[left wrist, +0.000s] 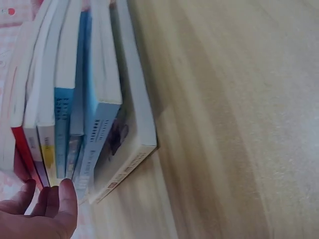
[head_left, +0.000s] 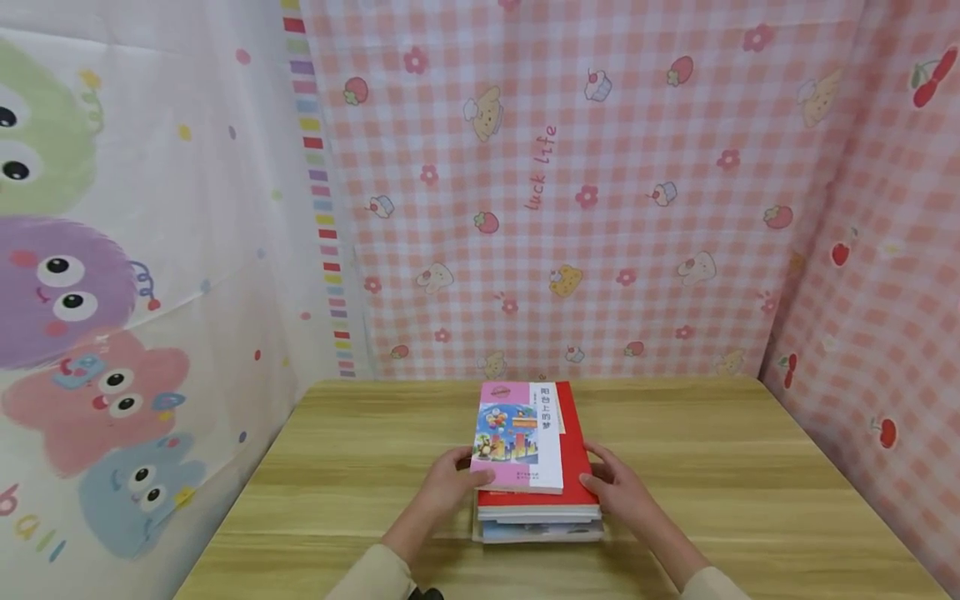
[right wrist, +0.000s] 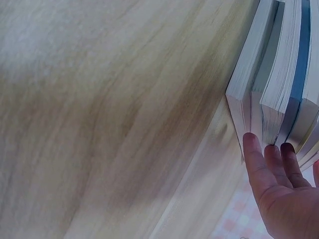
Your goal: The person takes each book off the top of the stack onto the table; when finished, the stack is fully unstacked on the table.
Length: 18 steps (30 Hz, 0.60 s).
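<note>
A stack of books (head_left: 538, 512) lies on the table, with a small pink-and-white book (head_left: 506, 467) uppermost over a larger red book (head_left: 573, 467). My left hand (head_left: 450, 482) grips the stack's left side, its thumb over the edge of the pink-and-white book. From the right, my right hand (head_left: 615, 483) holds the opposite side, thumb at the red book's edge. In the left wrist view, the left fingertips (left wrist: 67, 191) are at the spines, beside a blue spine (left wrist: 62, 129). The right wrist view has the right fingertips (right wrist: 251, 143) against the page edges (right wrist: 276, 99).
The wood-grain table (head_left: 360, 450) extends to both sides of the stack. Behind it hangs a pink checked curtain (head_left: 637, 150), with a white cartoon-printed cloth (head_left: 225, 208) at the left and another checked cloth (head_left: 885, 317) at the right.
</note>
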Each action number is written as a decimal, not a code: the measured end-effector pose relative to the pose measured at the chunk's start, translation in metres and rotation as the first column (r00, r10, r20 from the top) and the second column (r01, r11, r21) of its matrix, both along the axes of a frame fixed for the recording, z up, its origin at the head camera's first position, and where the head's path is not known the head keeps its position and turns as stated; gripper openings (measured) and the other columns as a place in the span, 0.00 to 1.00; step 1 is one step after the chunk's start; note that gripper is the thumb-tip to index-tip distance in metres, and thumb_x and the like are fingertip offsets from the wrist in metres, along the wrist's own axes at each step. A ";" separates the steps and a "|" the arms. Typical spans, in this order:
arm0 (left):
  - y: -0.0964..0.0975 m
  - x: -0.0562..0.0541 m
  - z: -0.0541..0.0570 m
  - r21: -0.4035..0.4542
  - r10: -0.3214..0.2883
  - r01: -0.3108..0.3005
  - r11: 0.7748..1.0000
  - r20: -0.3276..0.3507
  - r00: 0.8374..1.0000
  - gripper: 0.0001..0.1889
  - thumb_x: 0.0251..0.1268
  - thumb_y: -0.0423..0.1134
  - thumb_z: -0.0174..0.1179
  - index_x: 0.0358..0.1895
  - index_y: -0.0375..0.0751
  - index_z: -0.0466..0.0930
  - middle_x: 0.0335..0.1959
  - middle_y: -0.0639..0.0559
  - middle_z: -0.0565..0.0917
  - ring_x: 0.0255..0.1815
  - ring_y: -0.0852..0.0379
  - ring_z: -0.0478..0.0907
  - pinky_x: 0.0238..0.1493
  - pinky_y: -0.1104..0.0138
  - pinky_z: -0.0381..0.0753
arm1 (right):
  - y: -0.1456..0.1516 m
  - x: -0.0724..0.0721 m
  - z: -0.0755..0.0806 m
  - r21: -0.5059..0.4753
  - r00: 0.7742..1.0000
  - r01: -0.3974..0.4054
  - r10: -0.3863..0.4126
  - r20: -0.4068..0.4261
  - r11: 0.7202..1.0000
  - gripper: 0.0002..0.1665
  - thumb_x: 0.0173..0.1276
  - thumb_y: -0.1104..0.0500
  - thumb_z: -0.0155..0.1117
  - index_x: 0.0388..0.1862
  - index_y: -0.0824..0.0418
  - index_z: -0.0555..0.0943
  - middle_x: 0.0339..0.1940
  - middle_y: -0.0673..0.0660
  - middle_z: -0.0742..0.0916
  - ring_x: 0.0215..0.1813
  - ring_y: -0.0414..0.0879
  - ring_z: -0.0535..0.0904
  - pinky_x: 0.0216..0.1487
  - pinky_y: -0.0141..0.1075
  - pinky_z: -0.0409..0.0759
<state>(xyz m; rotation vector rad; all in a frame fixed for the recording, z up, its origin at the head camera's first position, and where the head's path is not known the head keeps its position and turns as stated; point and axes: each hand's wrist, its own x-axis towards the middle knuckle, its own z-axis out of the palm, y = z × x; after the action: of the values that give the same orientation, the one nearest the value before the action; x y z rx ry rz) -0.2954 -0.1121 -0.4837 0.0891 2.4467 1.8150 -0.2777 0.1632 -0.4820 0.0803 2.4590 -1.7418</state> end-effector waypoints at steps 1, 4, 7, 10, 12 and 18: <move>-0.001 -0.001 0.001 0.017 0.004 -0.003 1.000 -0.006 1.000 0.33 0.61 0.37 0.69 0.66 0.24 0.68 0.56 0.37 0.78 0.57 0.43 0.74 0.60 0.50 0.75 | -0.001 0.000 0.000 -0.001 1.000 0.000 0.000 0.004 1.000 0.37 0.72 0.58 0.62 0.78 0.54 0.61 0.66 0.70 0.74 0.59 0.60 0.76 0.49 0.46 0.84; -0.006 -0.001 0.002 0.069 0.007 -0.006 0.998 -0.024 1.000 0.32 0.59 0.31 0.68 0.65 0.22 0.68 0.53 0.37 0.78 0.54 0.45 0.75 0.55 0.55 0.79 | -0.002 0.000 0.000 0.002 1.000 0.001 -0.001 0.008 1.000 0.38 0.72 0.57 0.62 0.78 0.54 0.61 0.66 0.70 0.74 0.59 0.61 0.76 0.49 0.46 0.84; -0.010 -0.002 0.004 0.130 0.002 0.004 0.992 -0.042 0.999 0.32 0.58 0.27 0.67 0.65 0.21 0.67 0.50 0.38 0.78 0.49 0.48 0.76 0.49 0.60 0.81 | -0.003 0.000 0.000 0.002 1.000 -0.003 0.003 0.012 1.000 0.37 0.73 0.57 0.62 0.78 0.54 0.61 0.66 0.70 0.74 0.59 0.61 0.76 0.50 0.47 0.84; -0.015 -0.001 0.005 0.177 0.003 0.005 0.984 -0.047 0.999 0.32 0.57 0.25 0.66 0.66 0.21 0.66 0.49 0.38 0.78 0.45 0.52 0.77 0.44 0.64 0.82 | -0.003 0.000 0.000 0.002 1.000 -0.007 0.007 0.006 1.000 0.37 0.73 0.57 0.61 0.78 0.54 0.62 0.66 0.70 0.74 0.59 0.60 0.77 0.49 0.46 0.84; -0.019 0.000 0.005 0.222 -0.001 0.009 0.975 -0.039 0.999 0.33 0.58 0.24 0.65 0.67 0.21 0.64 0.50 0.37 0.78 0.43 0.53 0.78 0.42 0.65 0.82 | -0.003 0.000 0.000 0.002 1.000 -0.009 0.009 0.005 1.000 0.37 0.73 0.58 0.61 0.78 0.54 0.62 0.66 0.71 0.74 0.58 0.60 0.77 0.49 0.46 0.84; -0.031 -0.001 0.001 0.349 -0.015 0.016 0.937 -0.004 1.000 0.33 0.60 0.22 0.60 0.69 0.21 0.60 0.55 0.34 0.75 0.39 0.55 0.81 0.40 0.63 0.84 | -0.002 0.000 0.000 0.001 1.000 -0.011 0.011 0.008 1.000 0.37 0.73 0.58 0.61 0.78 0.55 0.61 0.67 0.72 0.73 0.58 0.60 0.77 0.47 0.46 0.84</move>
<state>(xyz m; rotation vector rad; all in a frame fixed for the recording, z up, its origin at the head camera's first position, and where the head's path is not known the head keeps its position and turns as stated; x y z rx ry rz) -0.2968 -0.1436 -0.4825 0.1335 2.0873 2.2216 -0.2778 0.1612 -0.4818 0.0736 2.4504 -1.7321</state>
